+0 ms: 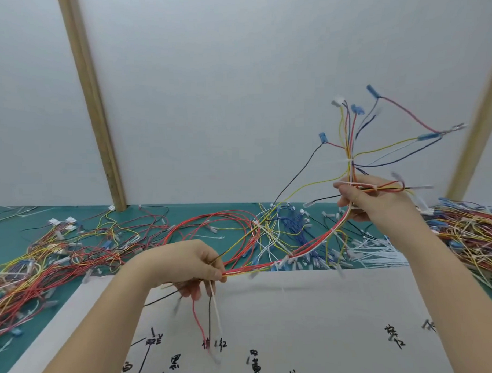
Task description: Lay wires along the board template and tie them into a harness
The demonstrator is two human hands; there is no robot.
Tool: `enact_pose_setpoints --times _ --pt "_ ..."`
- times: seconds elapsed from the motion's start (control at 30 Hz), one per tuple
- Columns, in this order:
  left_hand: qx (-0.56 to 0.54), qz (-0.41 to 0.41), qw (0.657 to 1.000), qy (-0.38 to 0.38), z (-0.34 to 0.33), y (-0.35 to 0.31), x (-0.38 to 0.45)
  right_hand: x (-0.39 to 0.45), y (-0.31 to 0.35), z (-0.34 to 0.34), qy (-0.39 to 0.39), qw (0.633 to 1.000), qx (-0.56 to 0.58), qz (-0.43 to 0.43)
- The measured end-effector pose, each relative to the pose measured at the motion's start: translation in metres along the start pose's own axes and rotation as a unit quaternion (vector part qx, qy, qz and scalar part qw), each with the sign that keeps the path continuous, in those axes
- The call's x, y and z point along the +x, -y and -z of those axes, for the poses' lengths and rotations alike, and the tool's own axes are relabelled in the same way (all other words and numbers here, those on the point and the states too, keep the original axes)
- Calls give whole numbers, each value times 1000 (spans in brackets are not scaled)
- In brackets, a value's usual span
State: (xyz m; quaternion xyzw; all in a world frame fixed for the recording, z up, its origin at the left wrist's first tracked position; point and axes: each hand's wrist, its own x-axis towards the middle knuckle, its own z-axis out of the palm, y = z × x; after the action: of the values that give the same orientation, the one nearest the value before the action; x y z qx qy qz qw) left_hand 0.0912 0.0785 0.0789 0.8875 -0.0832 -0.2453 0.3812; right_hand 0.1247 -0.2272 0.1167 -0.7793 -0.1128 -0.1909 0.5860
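Head view. Thin, glossy plastic-insulated wires in red, yellow, white, blue and black, bound into one long harness [319, 239] with pale zip ties, held in the air above the white board template with black handwritten characters [300, 324]. Left hand [186, 269] low at centre, fingers [214, 272] curled tight round one end of the bundle, pinching it between thumb and forefinger; loose red, black and white tails hanging down from the fist over the template. Right hand [379, 201] raised at the right, fingers wrapped round the bundle just below a white tie, thumb pressed across the strands. Above that grip, wire ends fanned out in all directions, tipped with blue sleeved terminals [356, 110] and a small white plug. Between the two hands, the harness sagging in a shallow curve, clear of the template.

Behind, on the green worktop [7, 250], tangled heaps of loose multicoloured wires [60, 257] at left, more at far right, and a spread of white zip ties [375, 251] beside the right forearm. Pale wooden post [94, 108] upright against the grey-white wall.
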Motion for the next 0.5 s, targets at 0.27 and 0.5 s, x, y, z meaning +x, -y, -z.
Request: enact_pose_setpoints --times 0.27,0.5 --pt "82 -95 979 -161 -3 -25 -3 3 7 10 14 999 30 -21" --pt "64 -232 955 -174 -67 -100 0 28 37 87 -35 995 68 -63"
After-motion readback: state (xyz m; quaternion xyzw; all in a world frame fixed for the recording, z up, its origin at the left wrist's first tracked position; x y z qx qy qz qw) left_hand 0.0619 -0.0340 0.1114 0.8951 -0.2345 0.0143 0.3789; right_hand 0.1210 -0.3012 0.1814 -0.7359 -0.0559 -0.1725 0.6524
